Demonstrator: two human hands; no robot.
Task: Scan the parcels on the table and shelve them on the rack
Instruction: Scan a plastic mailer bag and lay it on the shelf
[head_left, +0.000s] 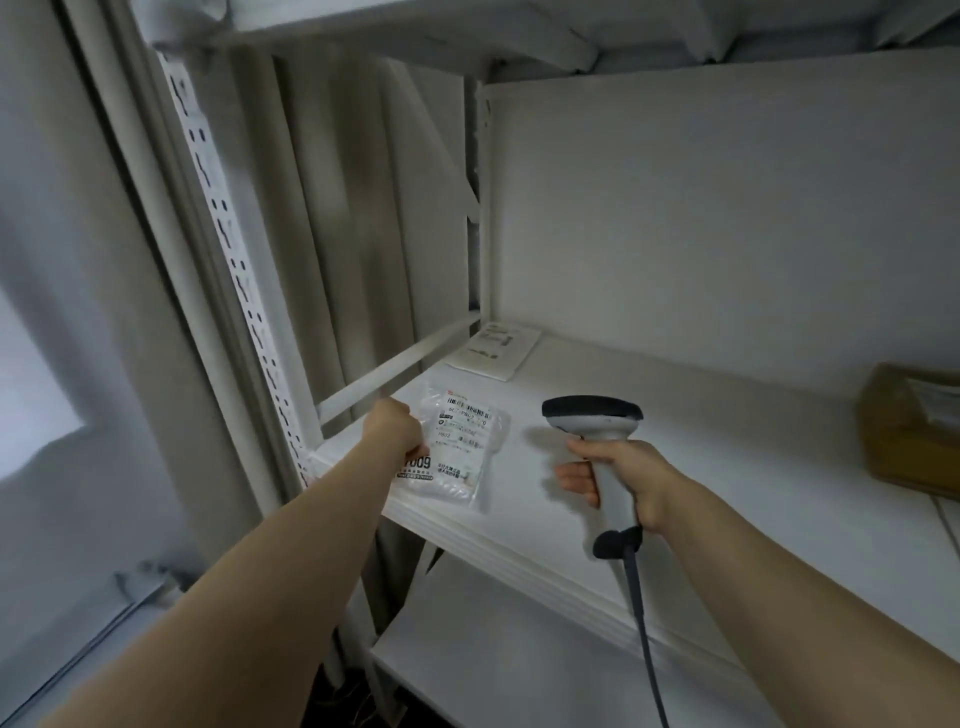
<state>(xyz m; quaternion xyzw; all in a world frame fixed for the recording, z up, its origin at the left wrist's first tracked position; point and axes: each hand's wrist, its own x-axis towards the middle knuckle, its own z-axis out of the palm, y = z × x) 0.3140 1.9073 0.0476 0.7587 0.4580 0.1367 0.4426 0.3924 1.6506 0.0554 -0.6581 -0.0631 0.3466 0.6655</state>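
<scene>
On the white rack's (228, 249) middle shelf (675, 493), near its left front corner, what lies there?

— A clear plastic parcel bag (462, 452) with a printed barcode label, flat on the board. The left hand (397, 428) has its fingers curled on the bag's left edge.

And the right hand (618, 475)?

— Wrapped round the handle of a pale grey, black-headed barcode scanner (592, 415), held above the shelf just right of the bag, its dark cable (641, 623) hanging down. A brown cardboard box (904, 431) sits far right; a white printed sheet (493, 351) lies at the back.
</scene>
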